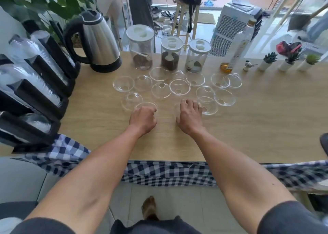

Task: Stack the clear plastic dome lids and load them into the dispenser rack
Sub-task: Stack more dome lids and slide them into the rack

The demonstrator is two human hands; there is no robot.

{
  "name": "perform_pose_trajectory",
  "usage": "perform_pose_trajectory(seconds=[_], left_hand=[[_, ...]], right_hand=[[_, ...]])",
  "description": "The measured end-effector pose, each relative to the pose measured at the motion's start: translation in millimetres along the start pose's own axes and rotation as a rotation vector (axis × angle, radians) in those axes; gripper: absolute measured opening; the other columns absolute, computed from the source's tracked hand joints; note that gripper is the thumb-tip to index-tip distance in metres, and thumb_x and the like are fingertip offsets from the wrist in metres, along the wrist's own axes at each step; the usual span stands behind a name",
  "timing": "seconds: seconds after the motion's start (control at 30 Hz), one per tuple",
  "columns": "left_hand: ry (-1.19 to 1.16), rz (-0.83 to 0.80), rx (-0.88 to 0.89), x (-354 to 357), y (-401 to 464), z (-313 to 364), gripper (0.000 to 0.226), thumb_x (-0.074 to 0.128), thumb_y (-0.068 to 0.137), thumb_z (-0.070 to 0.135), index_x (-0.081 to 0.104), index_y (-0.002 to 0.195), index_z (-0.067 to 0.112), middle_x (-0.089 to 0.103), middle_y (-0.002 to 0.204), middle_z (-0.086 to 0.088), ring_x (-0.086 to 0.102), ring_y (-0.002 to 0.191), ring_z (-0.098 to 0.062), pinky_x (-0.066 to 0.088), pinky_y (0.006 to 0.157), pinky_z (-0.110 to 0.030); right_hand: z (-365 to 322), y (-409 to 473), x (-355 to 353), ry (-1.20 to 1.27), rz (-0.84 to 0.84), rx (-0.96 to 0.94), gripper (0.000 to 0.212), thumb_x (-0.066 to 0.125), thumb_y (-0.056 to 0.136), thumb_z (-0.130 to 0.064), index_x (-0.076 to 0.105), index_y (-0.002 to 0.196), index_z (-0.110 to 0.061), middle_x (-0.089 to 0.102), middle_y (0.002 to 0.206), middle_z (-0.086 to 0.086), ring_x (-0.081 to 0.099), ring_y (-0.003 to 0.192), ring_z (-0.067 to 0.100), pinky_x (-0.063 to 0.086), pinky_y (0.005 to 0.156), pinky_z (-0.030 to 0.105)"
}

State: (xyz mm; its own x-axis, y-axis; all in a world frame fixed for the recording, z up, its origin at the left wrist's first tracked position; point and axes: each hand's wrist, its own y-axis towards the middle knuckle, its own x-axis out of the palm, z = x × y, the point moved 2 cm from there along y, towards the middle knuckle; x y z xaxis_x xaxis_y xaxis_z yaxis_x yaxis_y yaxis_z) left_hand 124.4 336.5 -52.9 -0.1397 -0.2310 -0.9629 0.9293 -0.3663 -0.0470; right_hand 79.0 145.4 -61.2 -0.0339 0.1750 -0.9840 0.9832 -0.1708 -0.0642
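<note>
Several clear plastic dome lids [179, 86] lie scattered on the wooden table [257, 123], some dome up and some rim up. My left hand [142, 120] is curled over the near edge of one dome lid [147, 105]. My right hand [190, 116] arches over another faint lid [176, 107], fingers bent down and apart; its grip is hidden. A further lid [210, 109] touches its right side. The black dispenser rack [40, 99] stands along the table's left edge, its slanted slots holding stacks of clear plastic.
A steel kettle [99, 38] stands at the back left. Three clear jars [171, 53] and a bottle [237, 45] line the far edge, with small potted plants [268, 60] to the right. A checked cloth [166, 173] hangs over the near edge.
</note>
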Motion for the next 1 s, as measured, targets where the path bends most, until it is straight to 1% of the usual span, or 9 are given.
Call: perform_pose_trajectory(seconds=[0.1,0.23,0.37,0.43,0.57,0.7,0.8,0.9,1.0], left_hand=[[-0.038,0.016,0.01,-8,5,5,0.031,0.06,0.082,0.02,0.074,0.11,0.021,0.077,0.101,-0.003,0.069,0.101,-0.034,0.05,0.079,-0.037],[-0.149,0.07,-0.027,-24,10,13,0.029,0.055,0.089,0.025,0.074,0.11,0.024,0.076,0.101,-0.005,0.069,0.1,-0.034,0.048,0.072,-0.036],[-0.454,0.157,-0.166,-43,14,11,0.04,0.049,0.093,0.024,0.069,0.127,0.022,0.076,0.115,-0.004,0.069,0.107,-0.029,0.055,0.091,-0.041],[-0.636,0.226,-0.264,-53,19,1,0.041,0.046,0.094,0.023,0.068,0.129,0.019,0.076,0.119,-0.004,0.069,0.11,-0.027,0.055,0.097,-0.043],[-0.879,0.342,-0.427,-72,28,-30,0.032,0.045,0.097,0.017,0.069,0.118,0.014,0.076,0.108,-0.007,0.071,0.104,-0.027,0.057,0.094,-0.044],[-1.006,0.412,-0.508,-85,30,-63,0.031,0.045,0.099,0.01,0.066,0.122,0.014,0.073,0.093,-0.003,0.072,0.095,-0.023,0.059,0.091,-0.041],[-1.086,0.444,-0.588,-84,30,-89,0.035,0.045,0.094,0.011,0.067,0.121,0.014,0.073,0.096,-0.004,0.07,0.088,-0.02,0.061,0.09,-0.048],[-1.13,0.473,-0.638,-88,27,-108,0.035,0.045,0.09,0.016,0.068,0.116,0.019,0.074,0.11,-0.01,0.072,0.093,-0.029,0.062,0.09,-0.05],[-1.196,0.496,-0.681,-95,23,-116,0.033,0.045,0.098,0.009,0.066,0.124,0.013,0.067,0.104,-0.009,0.065,0.066,-0.019,0.065,0.077,-0.043]], right_hand=[[-4,-4,2,0.056,-0.018,0.011,0.063,0.071,0.088,-0.033,0.044,0.139,-0.009,0.042,0.144,0.016,0.038,0.136,0.038,0.032,0.113,0.046],[-10,-8,-1,0.078,-0.054,0.011,0.063,0.072,0.091,-0.039,0.044,0.141,-0.012,0.048,0.143,0.017,0.046,0.133,0.038,0.034,0.108,0.045],[-18,-11,-9,0.143,0.014,-0.029,0.075,0.074,0.087,-0.05,0.044,0.147,-0.014,0.052,0.141,0.015,0.049,0.128,0.036,0.037,0.106,0.044],[-28,-9,-14,0.216,0.05,-0.062,0.083,0.077,0.085,-0.048,0.041,0.15,-0.012,0.051,0.144,0.014,0.046,0.131,0.036,0.038,0.109,0.043],[-61,0,-19,0.33,0.033,-0.117,0.086,0.081,0.085,-0.04,0.039,0.152,-0.006,0.045,0.152,0.014,0.039,0.139,0.034,0.037,0.115,0.042],[-97,12,-15,0.4,0.034,-0.158,0.086,0.084,0.083,-0.036,0.041,0.151,-0.006,0.044,0.152,0.014,0.036,0.14,0.033,0.036,0.116,0.043],[-117,21,-14,0.417,0.032,-0.189,0.086,0.083,0.084,-0.036,0.04,0.152,-0.006,0.044,0.153,0.015,0.035,0.141,0.034,0.034,0.118,0.044],[-133,33,-14,0.408,0.036,-0.222,0.087,0.082,0.085,-0.038,0.039,0.154,-0.006,0.043,0.156,0.015,0.035,0.144,0.035,0.03,0.12,0.042],[-146,45,-9,0.402,0.021,-0.255,0.087,0.082,0.085,-0.037,0.04,0.153,-0.004,0.045,0.155,0.015,0.037,0.144,0.035,0.03,0.12,0.04]])
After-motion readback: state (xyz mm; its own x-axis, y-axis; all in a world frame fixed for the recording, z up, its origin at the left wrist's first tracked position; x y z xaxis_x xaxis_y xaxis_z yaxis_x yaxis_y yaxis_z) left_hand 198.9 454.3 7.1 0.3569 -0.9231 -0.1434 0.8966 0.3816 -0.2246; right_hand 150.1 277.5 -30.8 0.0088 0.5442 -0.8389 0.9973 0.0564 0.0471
